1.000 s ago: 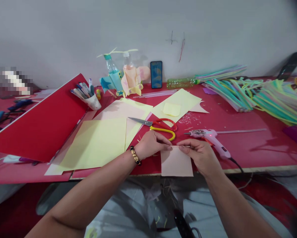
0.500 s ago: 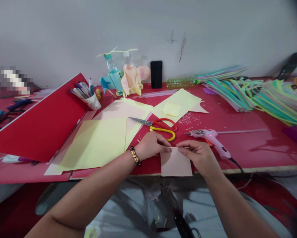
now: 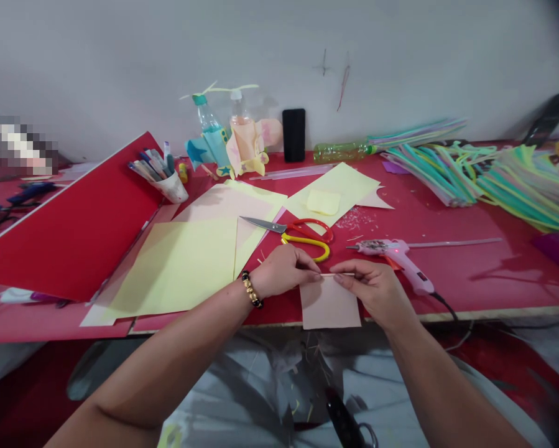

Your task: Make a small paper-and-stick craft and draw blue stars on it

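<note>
Both my hands hold a thin pale strip (image 3: 337, 274) by its ends, just above a small peach paper sheet (image 3: 329, 305) lying at the table's front edge. My left hand (image 3: 286, 270), with a gold-and-black beaded bracelet (image 3: 251, 289) at the wrist, pinches one end. My right hand (image 3: 370, 286) pinches the other. Behind them lie red-and-yellow-handled scissors (image 3: 302, 233). To the right, a pink hot glue gun (image 3: 400, 258) sits close to my right hand.
Large yellow and peach paper sheets (image 3: 176, 270) cover the table's middle, with a red board (image 3: 69, 218) at left. Further back stand a pen cup (image 3: 171, 186), bottle crafts (image 3: 227, 137), a phone (image 3: 293, 135), and bundled coloured straws (image 3: 531, 190).
The phone screen has gone dark since the oldest frame. The whole scene sits slightly higher in view, while my hands keep the same pinch on the strip.
</note>
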{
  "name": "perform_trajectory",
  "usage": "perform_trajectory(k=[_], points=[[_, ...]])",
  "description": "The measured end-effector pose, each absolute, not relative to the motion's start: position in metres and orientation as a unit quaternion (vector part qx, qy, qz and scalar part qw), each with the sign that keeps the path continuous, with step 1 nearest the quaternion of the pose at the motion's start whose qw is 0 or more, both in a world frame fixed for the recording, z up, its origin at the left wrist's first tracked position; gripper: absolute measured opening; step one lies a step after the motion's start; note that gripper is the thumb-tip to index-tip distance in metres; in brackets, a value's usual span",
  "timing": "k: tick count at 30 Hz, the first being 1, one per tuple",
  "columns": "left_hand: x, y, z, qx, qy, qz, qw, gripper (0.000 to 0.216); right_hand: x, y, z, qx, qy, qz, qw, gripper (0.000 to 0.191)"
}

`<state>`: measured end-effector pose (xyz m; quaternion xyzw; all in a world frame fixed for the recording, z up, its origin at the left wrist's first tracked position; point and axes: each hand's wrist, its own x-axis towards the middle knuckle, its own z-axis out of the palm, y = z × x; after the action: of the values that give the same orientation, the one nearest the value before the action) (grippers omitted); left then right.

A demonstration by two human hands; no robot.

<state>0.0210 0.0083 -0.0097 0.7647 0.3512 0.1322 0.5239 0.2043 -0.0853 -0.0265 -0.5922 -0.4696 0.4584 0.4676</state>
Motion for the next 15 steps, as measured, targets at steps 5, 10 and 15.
perform_trajectory(k=[5, 10, 15], points=[[0.0209, 0.0075, -0.0082, 0.766, 0.356, 0.128, 0.519, 0.022, 0.2042, -0.0854, -0.0235, -0.603, -0.478, 0.447, 0.457, 0.021], [0.0204, 0.0075, -0.0066, 0.766, 0.35, 0.136, 0.522, 0.02, 0.2042, -0.0848, -0.0226, -0.602, -0.479, 0.449, 0.454, 0.02], [0.0209, 0.0082, -0.0056, 0.762, 0.349, 0.137, 0.527, 0.02, 0.2046, -0.0854, -0.0241, -0.601, -0.489, 0.436, 0.459, 0.017]])
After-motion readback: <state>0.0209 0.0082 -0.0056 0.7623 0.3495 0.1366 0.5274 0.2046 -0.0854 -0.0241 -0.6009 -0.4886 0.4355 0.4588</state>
